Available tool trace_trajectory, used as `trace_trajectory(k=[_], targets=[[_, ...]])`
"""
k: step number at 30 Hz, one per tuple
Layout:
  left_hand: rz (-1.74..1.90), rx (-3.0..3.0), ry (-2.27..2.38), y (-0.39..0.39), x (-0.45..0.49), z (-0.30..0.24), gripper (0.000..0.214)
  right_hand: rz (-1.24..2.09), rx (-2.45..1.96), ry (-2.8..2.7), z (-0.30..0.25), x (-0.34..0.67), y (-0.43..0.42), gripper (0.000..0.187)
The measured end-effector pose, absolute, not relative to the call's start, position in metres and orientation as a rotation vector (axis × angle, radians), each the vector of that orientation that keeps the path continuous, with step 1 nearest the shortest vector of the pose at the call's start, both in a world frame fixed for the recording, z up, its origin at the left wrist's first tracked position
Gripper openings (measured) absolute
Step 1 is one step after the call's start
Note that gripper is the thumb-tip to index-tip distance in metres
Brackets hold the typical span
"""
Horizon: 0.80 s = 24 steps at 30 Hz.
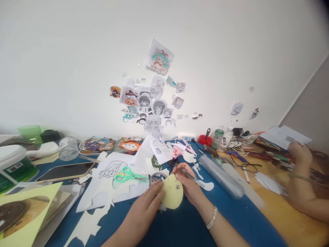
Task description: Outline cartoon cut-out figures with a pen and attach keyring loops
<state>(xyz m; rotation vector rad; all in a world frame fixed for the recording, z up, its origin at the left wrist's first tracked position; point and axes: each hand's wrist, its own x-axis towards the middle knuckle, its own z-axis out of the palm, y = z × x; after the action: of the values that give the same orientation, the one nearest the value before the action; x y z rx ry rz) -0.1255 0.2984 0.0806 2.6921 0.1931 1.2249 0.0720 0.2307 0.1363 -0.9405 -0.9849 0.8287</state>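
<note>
Beyond and left of the yellow cutout [172, 197] lies a white sheet [96, 181] with a line drawing; well to its left stands a white-lidded tub [19, 164]. A clear plastic roll [222, 178] lies to its right, a phone [66, 171] farther left than the sheet's drawing, and green scissors [130, 177] just left of it. A ring-shaped roll [153, 177] sits directly behind it, partly hidden.

The white wall [77, 68] behind the cutout bears pasted pictures; a blue surface [177, 230] spreads beneath it, with yellowish wood [272, 219] to its right, where another person's hand [300, 152] holds paper.

The left hand [149, 204] grips the cutout's left edge, fingers bent over it. At its upper right, the right hand [189, 183] is closed around a slim pen [190, 175], fingertips at the cutout's edge; whether they pinch it, I cannot tell.
</note>
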Motion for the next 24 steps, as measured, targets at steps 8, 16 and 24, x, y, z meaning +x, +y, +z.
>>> trace_trajectory(k=[8, 16, 24], targets=[[1.123, 2.255, 0.565, 0.29, -0.126, 0.098, 0.029, 0.633, -1.248, -1.213, 0.133, 0.076, 0.232, 0.015], [0.892, 1.522, 1.022, 0.301, -0.116, 0.121, 0.026, 0.345, -1.767, -1.484, 0.14, 0.096, 0.228, 0.059], [0.825, 1.285, 0.984, 0.303, -0.112, 0.119, 0.049, 0.369, -2.0, -1.535, 0.135, 0.104, 0.229, 0.056]])
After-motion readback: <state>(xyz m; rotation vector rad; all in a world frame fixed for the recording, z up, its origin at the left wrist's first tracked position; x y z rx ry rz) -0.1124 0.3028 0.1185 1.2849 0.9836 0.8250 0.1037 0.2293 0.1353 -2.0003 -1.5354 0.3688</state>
